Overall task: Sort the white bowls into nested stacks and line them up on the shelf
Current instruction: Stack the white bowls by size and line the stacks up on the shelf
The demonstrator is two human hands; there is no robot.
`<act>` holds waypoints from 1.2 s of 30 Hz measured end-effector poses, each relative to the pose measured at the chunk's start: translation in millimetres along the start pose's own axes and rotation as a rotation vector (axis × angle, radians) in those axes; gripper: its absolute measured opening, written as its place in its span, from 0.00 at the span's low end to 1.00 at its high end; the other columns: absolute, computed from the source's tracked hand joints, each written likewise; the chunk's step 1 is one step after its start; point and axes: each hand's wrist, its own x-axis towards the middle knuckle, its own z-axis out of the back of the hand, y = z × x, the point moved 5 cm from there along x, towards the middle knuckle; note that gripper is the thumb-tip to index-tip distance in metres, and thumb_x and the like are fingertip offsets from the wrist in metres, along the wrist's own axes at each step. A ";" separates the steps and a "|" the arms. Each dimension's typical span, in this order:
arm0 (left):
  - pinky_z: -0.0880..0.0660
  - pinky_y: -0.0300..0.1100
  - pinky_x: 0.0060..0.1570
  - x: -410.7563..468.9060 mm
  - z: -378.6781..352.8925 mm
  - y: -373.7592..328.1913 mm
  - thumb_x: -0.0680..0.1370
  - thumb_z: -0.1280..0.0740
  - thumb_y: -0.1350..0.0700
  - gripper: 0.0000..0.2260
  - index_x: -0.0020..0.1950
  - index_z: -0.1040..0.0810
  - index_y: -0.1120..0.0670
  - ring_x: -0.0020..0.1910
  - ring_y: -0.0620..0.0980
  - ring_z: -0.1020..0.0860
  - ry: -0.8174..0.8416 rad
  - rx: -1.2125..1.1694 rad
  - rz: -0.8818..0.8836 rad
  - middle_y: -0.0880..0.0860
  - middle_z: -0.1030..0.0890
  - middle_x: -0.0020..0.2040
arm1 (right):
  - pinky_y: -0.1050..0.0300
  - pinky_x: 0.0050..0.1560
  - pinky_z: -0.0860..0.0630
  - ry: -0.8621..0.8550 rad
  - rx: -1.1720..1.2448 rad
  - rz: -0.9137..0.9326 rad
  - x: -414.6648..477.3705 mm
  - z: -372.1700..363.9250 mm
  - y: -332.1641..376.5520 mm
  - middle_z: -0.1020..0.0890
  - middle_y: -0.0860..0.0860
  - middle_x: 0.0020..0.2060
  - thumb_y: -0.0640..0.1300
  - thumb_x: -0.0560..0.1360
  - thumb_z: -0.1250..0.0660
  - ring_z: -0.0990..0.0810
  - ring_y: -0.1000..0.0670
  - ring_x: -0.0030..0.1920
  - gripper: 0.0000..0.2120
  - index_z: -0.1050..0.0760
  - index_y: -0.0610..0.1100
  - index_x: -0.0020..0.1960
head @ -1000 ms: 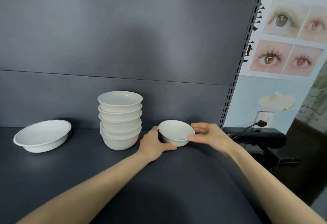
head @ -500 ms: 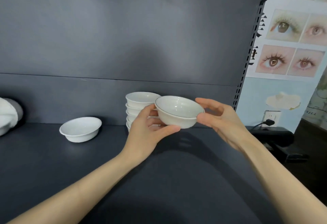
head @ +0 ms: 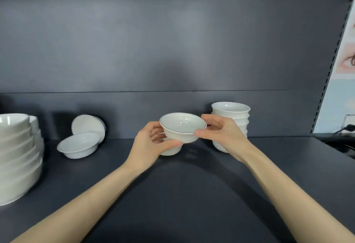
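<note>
**Held bowl sits just above and right of its likely mate**

I have the small white bowl (head: 182, 127) off the shelf (head: 182, 194), at the centre of the frame, upright and about level, mouth up. Both hands carry it. The left hand (head: 151, 144) has its thumb curled along the lower wall and its fingers (head: 153, 133) behind the near-left side. The right hand (head: 222, 135) pinches the right rim between thumb and curled fingers. Neither hand is free.

What matters is what lies below. A second white bowl (head: 171, 151) stands on the shelf directly under the held one, a little toward the lower left, and is mostly hidden by my left thumb and the held bowl's foot. The two look apart, though I cannot tell how close. I judge that nesting needs a short drop and a slight drift left. My left fingers are between the two bowls and would have to slip clear first.

The other candidate is the stack of bowls (head: 230, 111) at right of centre, behind my right hand. Its top rim stands higher in the frame than the held bowl.

At left, a shallow bowl (head: 78, 146) has a tilted bowl (head: 86, 125) propped behind it, and a tall stack of larger bowls (head: 17, 152) fills the left edge.
</note>
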 end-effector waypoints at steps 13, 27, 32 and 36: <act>0.28 0.40 0.62 40.3 26.6 71.4 0.60 0.21 0.44 0.30 0.61 0.23 0.45 0.59 0.38 0.23 0.279 0.123 0.096 0.42 0.19 0.59 | 0.72 0.42 0.24 -0.027 -0.078 -0.065 39.8 -57.0 -33.6 0.19 0.62 0.35 0.32 0.70 0.26 0.20 0.67 0.36 0.13 0.26 0.37 0.51; 0.28 0.36 0.60 44.7 25.6 101.3 0.68 0.22 0.55 0.31 0.69 0.30 0.46 0.62 0.41 0.25 0.241 0.100 0.110 0.41 0.21 0.61 | 0.71 0.45 0.25 0.037 -0.047 -0.039 49.8 -66.3 -52.2 0.16 0.54 0.44 0.35 0.71 0.27 0.18 0.60 0.44 0.09 0.21 0.48 0.47; 0.25 0.33 0.57 45.2 27.0 101.3 0.68 0.22 0.62 0.30 0.68 0.27 0.51 0.58 0.41 0.21 0.218 0.010 0.111 0.45 0.19 0.59 | 0.72 0.43 0.25 0.040 -0.032 -0.032 50.1 -67.0 -54.2 0.16 0.61 0.40 0.34 0.71 0.27 0.18 0.64 0.41 0.12 0.22 0.50 0.45; 0.24 0.36 0.59 43.5 27.9 99.6 0.68 0.22 0.63 0.31 0.68 0.27 0.52 0.55 0.42 0.19 0.199 -0.015 0.109 0.46 0.19 0.58 | 0.71 0.45 0.23 0.040 -0.029 -0.025 50.1 -66.8 -55.4 0.15 0.61 0.40 0.34 0.71 0.27 0.18 0.63 0.42 0.12 0.22 0.50 0.45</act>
